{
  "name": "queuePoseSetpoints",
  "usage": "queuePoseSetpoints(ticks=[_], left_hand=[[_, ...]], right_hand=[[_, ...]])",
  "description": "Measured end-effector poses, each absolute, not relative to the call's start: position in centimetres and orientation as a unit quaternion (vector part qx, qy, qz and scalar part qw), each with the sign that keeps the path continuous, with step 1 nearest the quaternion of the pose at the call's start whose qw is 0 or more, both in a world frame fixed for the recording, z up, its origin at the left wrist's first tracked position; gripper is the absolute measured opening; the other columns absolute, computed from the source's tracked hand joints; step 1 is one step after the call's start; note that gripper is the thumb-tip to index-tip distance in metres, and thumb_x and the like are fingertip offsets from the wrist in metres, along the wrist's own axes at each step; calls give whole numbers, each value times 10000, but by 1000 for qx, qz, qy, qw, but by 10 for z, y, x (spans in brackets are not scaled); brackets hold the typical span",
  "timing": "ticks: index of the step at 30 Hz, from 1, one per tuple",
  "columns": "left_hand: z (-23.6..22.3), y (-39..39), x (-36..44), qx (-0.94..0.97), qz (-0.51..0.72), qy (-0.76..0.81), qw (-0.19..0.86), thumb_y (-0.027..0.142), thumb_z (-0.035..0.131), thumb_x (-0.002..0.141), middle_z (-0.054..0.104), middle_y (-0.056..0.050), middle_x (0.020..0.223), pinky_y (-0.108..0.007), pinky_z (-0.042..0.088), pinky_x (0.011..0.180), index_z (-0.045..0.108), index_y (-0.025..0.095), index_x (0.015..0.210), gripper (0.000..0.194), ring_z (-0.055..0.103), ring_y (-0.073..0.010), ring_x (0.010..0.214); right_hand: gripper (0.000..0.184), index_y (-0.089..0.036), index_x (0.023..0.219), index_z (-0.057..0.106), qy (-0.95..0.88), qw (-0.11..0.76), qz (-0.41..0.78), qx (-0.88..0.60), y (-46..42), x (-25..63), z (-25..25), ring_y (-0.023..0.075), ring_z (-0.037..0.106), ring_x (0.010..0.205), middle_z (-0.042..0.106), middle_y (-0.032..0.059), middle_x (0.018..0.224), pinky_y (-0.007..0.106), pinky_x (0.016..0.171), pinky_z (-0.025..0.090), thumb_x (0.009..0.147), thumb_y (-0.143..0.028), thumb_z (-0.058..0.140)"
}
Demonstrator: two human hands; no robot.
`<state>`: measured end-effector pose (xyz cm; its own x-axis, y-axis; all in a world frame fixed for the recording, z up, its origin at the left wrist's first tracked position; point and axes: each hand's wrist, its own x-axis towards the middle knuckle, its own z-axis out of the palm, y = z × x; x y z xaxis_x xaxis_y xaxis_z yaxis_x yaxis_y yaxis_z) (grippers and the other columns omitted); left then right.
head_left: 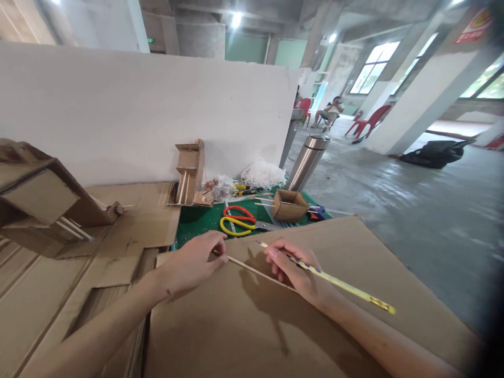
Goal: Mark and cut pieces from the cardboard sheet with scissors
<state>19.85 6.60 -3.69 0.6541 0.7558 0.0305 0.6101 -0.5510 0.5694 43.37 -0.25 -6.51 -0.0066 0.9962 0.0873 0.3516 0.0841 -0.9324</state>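
Observation:
My right hand (291, 262) is closed round a yellow pencil (334, 281) with dark spots, its tip pointing left and its eraser end toward the lower right. The thumb and fingers of my left hand (197, 257) pinch one end of a thin wooden stick (255, 271). That stick slants over a large brown cardboard sheet (220, 331), its other end reaching under my right hand. Just beyond the sheet's far edge lie scissors (246, 220) with red and yellow handles.
A steel flask (308, 163) and a small cardboard box (290, 205) stand at the back right. Cardboard constructions rest at left (43, 194) and against the white partition (149, 115). White string (263, 175) is heaped on the green mat (197, 223). A person (333, 111) sits far off.

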Motion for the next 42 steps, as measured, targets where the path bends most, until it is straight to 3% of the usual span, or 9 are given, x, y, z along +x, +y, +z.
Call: queuePoseSetpoints(ticks=[6,9,13,22,42], left_hand=[[-39,54,174,878,131,409,211,301,483,868,599,-67,1159,-412,426,927,491,219,794,111,510,-250,1152],[-45,47,163,883,147,400,196,286,482,872,596,-75,1181,-424,409,964,502,221,802,98,475,-241,1205],[-50,42,159,885,174,390,184,243,469,866,563,-93,1227,-440,408,973,521,217,799,89,437,-244,1245],[-58,39,154,884,189,378,198,147,517,771,522,-67,1278,-439,404,976,517,216,746,74,427,-251,1241],[-61,40,154,885,183,376,203,152,529,760,566,-52,1229,-456,387,980,519,216,712,81,431,-256,1228]], right_hand=[[89,-209,918,580,-806,290,170,-487,-7,449,-49,182,553,791,600,46,853,315,711,453,878,-251,512],[93,-196,932,563,-842,237,97,-474,-5,452,-51,203,519,853,587,63,899,356,760,439,882,-167,490],[119,-184,899,554,-852,229,32,-470,1,452,-60,202,491,834,566,62,873,362,755,421,889,-113,459],[103,-199,835,507,-857,244,54,-452,7,463,-70,193,468,773,508,48,812,341,694,410,861,-102,484],[154,-210,798,499,-856,238,70,-453,6,464,-69,197,468,774,510,37,805,344,705,400,797,-56,512]])
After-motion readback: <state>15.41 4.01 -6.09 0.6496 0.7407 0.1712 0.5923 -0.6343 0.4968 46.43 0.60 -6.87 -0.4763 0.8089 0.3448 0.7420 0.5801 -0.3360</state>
